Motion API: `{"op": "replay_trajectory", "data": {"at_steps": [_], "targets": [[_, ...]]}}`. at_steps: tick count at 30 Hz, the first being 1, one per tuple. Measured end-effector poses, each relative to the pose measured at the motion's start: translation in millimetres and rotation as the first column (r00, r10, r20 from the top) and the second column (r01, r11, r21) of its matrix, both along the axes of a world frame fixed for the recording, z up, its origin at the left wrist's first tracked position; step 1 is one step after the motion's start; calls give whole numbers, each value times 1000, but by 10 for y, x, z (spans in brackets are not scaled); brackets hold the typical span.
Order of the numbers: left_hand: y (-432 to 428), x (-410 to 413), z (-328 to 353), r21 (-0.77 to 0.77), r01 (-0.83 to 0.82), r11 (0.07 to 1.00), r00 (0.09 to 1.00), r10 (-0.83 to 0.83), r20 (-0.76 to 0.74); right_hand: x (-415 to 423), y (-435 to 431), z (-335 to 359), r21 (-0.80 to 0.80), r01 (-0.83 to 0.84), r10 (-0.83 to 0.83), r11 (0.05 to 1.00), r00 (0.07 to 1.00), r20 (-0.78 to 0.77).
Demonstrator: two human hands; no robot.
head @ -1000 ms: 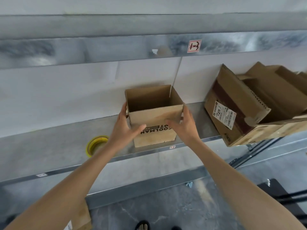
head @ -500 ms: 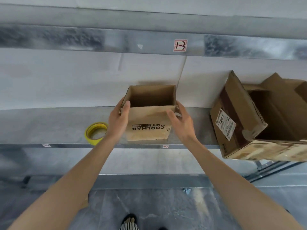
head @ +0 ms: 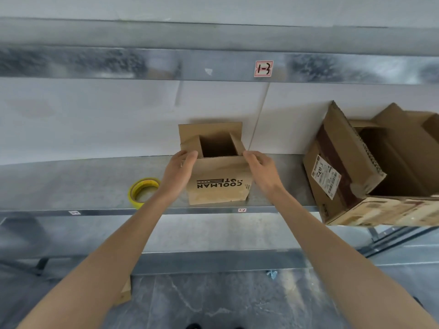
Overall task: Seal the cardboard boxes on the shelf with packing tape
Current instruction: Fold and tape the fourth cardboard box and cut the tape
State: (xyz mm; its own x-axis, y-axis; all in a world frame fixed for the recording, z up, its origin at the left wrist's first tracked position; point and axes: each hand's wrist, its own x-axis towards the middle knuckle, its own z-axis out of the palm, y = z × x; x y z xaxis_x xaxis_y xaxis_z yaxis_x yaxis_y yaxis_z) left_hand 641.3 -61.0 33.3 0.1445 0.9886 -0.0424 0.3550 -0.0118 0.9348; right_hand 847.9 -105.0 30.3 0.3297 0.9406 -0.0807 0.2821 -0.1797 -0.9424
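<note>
Centrally, your box, printed "COOLMAN" upside down, stands on the shelf near a yellow tape roll; its back flap is upright and its side flaps tilt inward. Your left hand and right hand curl their fingers over those side flaps. The tag overhead reads "1-3".

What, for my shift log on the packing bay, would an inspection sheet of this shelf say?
Surface: metal shelf, bare grey sheet.
Job's things: small box upright, top open, side flaps leaning inward, rear flap up, no tape seen on it; large box to its right, tilted, open, labelled; yellow tape roll lying flat left of the small box, apart from it.
Clutter: cardboard piece on the floor below.
Hands: left hand and right hand curl on the small box's top front corners.
Cables: nothing seen.
Surroundings: white wall behind; tag on the beam above.
</note>
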Motion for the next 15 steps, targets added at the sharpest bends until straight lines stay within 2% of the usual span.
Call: {"op": "replay_trajectory", "data": {"at_steps": [4,10,15], "targets": [[71,-70,-65,-28,4,1000,1000,-4,8,48,-17,-15,-49,-54,51,997,997,-60],[190,-96,-94,30,13,999,1000,-12,-17,55,122,-92,-44,-62,63,997,997,36],[273,-32,-181,254,-6,967,965,72,-250,-12,231,-191,-19,86,-86,996,996,40]]}}
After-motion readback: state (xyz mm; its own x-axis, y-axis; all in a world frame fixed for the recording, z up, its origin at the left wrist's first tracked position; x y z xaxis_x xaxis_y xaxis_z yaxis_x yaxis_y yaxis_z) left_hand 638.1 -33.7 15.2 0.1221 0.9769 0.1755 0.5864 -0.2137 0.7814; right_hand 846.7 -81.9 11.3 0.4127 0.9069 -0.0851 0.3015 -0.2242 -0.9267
